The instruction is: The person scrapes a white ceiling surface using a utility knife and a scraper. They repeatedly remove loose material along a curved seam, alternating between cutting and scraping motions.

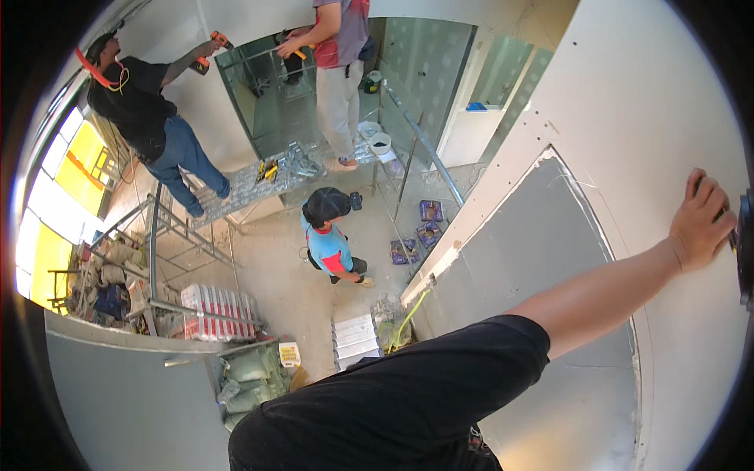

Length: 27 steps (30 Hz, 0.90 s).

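My left arm in a black sleeve [393, 385] stretches across to the right, up to a pale wall board [660, 102]. My left hand [701, 224] is at the board with its fingers bent and bunched. A dark gap shows between them, and what they hold, if anything, I cannot make out. Right beside the fingertips, a dark and blue tool [744, 251] is cut off by the picture's edge, so its kind is unclear. My right hand is out of view. Below my forearm, a grey panel [518, 243] sits inside a rough, white-edged cutout in the board.
Two people stand on a scaffold platform [271, 188]; one holds an orange drill [202, 64]. On the floor below is a person in a blue shirt [322, 243]. Purple bags [428, 233], stacked red-white bags [220, 312] and greenish sacks [251, 381] lie around. A metal pole [424, 145] slants beside the board.
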Available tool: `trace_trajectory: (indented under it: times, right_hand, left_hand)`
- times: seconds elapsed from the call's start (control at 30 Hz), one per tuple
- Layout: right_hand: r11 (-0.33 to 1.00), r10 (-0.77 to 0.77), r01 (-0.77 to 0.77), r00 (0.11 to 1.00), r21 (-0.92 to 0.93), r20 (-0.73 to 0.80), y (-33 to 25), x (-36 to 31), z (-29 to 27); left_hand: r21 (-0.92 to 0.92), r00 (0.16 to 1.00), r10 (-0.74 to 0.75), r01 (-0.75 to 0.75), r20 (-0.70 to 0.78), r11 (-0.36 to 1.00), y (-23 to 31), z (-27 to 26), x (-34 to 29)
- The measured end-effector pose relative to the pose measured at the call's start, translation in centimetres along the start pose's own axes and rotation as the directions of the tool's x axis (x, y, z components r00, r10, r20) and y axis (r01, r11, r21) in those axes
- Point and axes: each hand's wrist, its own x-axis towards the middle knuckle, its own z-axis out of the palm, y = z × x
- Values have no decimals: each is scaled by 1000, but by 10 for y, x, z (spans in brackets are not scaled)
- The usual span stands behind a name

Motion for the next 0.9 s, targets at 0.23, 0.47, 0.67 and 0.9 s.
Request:
trace_trajectory:
  times: [0.23,0.47,0.67,0.9]
  right_hand:
    - [885,376,-465,705,-8,602,116,-274,125]
    - [653,478,-731,196,-197,856,108,-506,151]
    - [435,517,-895,162,-96,841,80,-575,168]
    - [105,966,-899,-9,-425,259,144,-707,58]
  left_hand:
    - [-72,1000,-22,24,17,997,31,24,2]
    - [11,997,40,-41,69,999,18,7,4]
    - [141,969,226,-239,104,961,-31,-7,11]
    - [217,944,280,-314,173,924,-56,12,14]
